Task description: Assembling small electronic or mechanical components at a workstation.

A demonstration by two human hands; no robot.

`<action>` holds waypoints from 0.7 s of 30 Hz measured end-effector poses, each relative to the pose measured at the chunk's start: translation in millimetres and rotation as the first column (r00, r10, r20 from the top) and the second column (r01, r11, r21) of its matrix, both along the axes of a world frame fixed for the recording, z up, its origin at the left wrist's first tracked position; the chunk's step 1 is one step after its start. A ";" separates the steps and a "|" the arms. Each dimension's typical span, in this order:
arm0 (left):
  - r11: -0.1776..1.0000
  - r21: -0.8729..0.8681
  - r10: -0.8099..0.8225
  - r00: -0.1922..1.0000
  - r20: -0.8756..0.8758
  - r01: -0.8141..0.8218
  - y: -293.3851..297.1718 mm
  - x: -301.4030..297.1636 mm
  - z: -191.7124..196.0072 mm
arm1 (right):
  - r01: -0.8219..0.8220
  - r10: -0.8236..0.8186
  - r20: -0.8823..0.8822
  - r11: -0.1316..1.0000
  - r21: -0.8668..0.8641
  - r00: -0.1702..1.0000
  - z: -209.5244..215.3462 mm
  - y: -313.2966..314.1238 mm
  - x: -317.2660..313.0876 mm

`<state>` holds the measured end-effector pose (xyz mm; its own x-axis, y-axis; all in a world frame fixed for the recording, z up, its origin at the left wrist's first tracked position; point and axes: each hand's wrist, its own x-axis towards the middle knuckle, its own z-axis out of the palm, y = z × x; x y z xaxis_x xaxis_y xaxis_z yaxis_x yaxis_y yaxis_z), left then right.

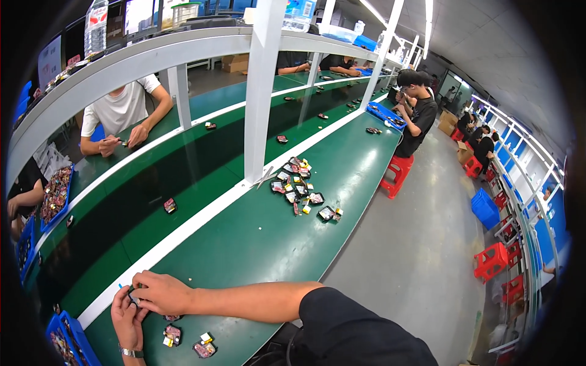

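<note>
Fingers [144, 280] of the right hand [163, 295] bend down to meet the left hand [127, 318] in the lower left of the frame, above the near side of the green surface [244, 259]. Both hands have a narrow, pinching grip, closed together on a small dark part [133, 299]; most of it is hidden by the fingers, so its exact shape cannot be told. A bit of blue shows just above the left fingertips. A metal-banded watch [130, 352] circles the left wrist, and a black sleeve [360, 326] covers the right upper arm at the bottom centre. Near the left hand, at the bottom left, two black-cased modules [173, 335] with pinkish, white and yellow pieces lie on the surface, and another is partly covered by the right forearm. A loose heap of similar modules [297, 186] lies at the centre of the frame, beside a white post [264, 104]. Past the white rail [183, 233], one more module [170, 205] lies on the dark conveyor belt [131, 222]. Blue trays [59, 215] filled with small parts stand along the left edge. In the upper left, a co-worker in a white T-shirt [122, 110] bends over a small item.
</note>
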<state>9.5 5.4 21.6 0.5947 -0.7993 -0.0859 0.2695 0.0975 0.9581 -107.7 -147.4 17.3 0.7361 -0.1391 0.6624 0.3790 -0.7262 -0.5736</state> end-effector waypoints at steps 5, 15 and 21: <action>0.998 0.070 0.006 1.000 0.003 -0.006 6.4 -0.5 8.9 | -0.089 0.089 -0.008 0.988 -0.123 0.996 3.1 -2.9 7.5; 0.995 0.010 -0.102 0.995 -0.015 0.103 10.7 3.5 -0.1 | -0.074 0.053 -0.172 0.991 -0.115 0.984 9.0 -7.0 8.4; 0.990 -0.052 -0.127 0.990 0.057 0.129 9.6 1.8 -2.3 | -0.109 0.109 -0.011 0.994 -0.014 0.994 -11.6 -9.6 16.0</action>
<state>11.3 15.0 19.2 0.4897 -0.8718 -0.0104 0.2322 0.1189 0.9654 -91.7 -157.0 5.7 0.7531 -0.0483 0.6561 0.4502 -0.6894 -0.5675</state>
